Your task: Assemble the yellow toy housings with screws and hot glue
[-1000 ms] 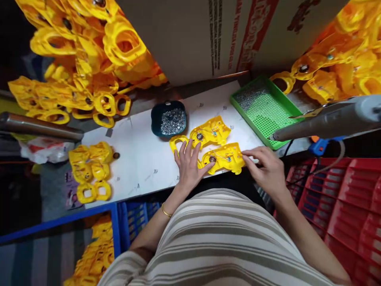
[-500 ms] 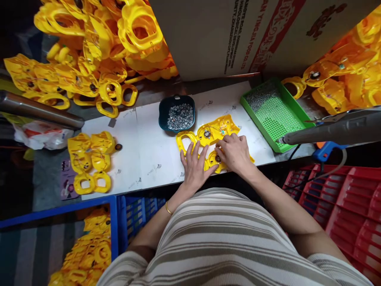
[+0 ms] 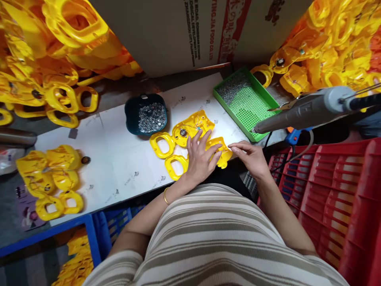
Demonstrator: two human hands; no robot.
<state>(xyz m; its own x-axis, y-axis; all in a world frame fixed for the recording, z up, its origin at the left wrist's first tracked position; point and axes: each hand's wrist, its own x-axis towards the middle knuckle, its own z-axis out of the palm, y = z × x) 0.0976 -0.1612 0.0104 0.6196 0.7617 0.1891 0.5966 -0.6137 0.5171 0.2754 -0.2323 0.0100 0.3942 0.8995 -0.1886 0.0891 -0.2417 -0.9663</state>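
Observation:
Two yellow plastic shell halves with ring-shaped ends lie on the white board. The far shell (image 3: 192,126) has a round metal part and thin wires inside. The near shell (image 3: 175,166) is partly covered by my left hand (image 3: 199,161), which lies over its middle with fingers spread. Just off that shell's right end is my right hand (image 3: 251,159), thumb and forefinger pinched together; whatever is between them is too small to make out. A dark tray (image 3: 130,119) of small metal pieces sits behind the shells. A grey power screwdriver (image 3: 285,115) hangs at the right.
A green perforated basket (image 3: 249,129) holds small metal pieces. More yellow shells (image 3: 47,167) lie left on the board (image 3: 119,159); heaps flank a large carton (image 3: 166,43). Red crates (image 3: 324,198) stand right, a blue crate (image 3: 92,238) at lower left.
My right hand has drawn away from the near shell to the right, its fingers now pinched. My left hand has shifted right along the shells. The whole view has turned rightward.

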